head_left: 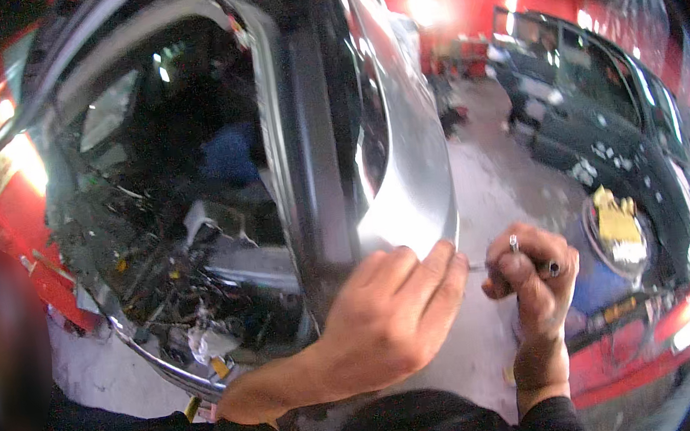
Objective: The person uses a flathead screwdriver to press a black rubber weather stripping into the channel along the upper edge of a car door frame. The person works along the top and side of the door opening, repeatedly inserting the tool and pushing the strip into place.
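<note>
My left hand [393, 315] reaches across to the rear edge of the silver body panel [409, 183], its fingers stretched out along the metal and the fingertips at the edge. The thumb of that hand is hidden. Just to the right, my right hand [536, 271] is closed around a small metal hand tool [514, 242]. A shiny end shows above the fingers, and a dark round end sticks out at the right. Between the two hands, a thin shaft points left toward the panel edge. Most of the tool is covered by my fingers, so its kind is unclear.
Left of the panel is a large body opening [274, 139] with loose wires and parts inside. A dark car [593, 97] stands at the right. Near it is a blue drum [600, 277] with a yellow cloth [614, 217] on top. Another person [7, 360] is at the left.
</note>
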Tool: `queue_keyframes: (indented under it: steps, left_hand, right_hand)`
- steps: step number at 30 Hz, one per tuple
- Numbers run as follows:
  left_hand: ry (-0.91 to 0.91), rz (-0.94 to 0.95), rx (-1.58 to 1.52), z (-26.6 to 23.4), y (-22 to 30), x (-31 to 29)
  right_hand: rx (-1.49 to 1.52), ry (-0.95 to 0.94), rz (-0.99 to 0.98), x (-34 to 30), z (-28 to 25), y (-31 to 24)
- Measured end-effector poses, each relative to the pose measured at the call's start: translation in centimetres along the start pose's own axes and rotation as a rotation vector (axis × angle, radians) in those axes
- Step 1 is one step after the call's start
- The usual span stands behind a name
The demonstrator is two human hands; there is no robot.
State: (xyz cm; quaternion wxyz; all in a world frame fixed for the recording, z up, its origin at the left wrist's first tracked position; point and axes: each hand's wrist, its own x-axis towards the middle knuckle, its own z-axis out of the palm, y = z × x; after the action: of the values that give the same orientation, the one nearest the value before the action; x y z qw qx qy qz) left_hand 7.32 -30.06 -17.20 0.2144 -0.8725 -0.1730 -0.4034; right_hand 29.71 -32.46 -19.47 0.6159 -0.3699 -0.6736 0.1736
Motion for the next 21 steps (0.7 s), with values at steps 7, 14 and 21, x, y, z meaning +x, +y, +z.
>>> queue_keyframes:
  steps: [7, 14, 21]
  left_hand:
    - [-0.004, -0.086, -0.064, 1.9, -1.0, 2.9]
    - [0.443, -0.403, -0.102, -1.4, -9.5, 4.9]
    - [0.741, -0.517, -0.410, -3.5, -20.8, 10.3]
  right_hand:
    - [0.261, -0.094, 0.140, 2.6, -1.0, -0.2]
    - [0.715, 0.260, 0.540, 6.0, -6.0, 11.2]
    - [0.841, 0.561, 0.465, 10.5, -12.0, 16.8]
